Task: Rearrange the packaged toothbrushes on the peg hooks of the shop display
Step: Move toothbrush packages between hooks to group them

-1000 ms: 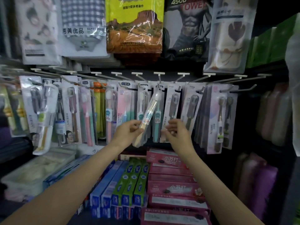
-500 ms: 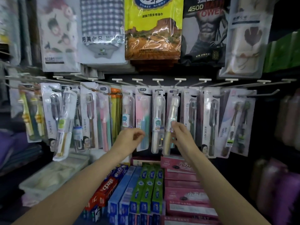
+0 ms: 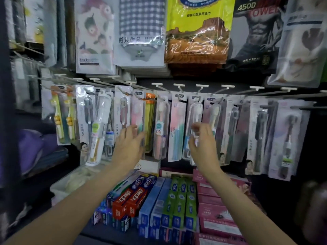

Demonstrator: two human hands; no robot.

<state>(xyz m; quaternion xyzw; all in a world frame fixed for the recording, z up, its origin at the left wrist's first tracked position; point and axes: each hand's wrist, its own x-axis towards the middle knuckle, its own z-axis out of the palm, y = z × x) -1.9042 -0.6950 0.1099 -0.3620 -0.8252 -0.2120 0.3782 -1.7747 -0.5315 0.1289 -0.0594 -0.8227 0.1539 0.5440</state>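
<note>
Packaged toothbrushes [image 3: 160, 128] hang in a row from white peg hooks [image 3: 179, 86], each brush sealed in its own clear blister card. The left hand [image 3: 130, 145] is spread with loosely straight fingers against a pink pack [image 3: 137, 115], gripping nothing. The right hand [image 3: 203, 140], blurred, curls its fingertips at a white-brush pack [image 3: 193, 121]; whether it pinches it I cannot tell. Toothpaste boxes [image 3: 178, 204] are stacked below.

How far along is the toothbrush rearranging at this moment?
Done: most packs hang in a row on the peg hooks. In hand: the right hand pinches a white toothbrush pack on its hook; the left hand reaches toward the pink pack. How much remains is unclear.
</note>
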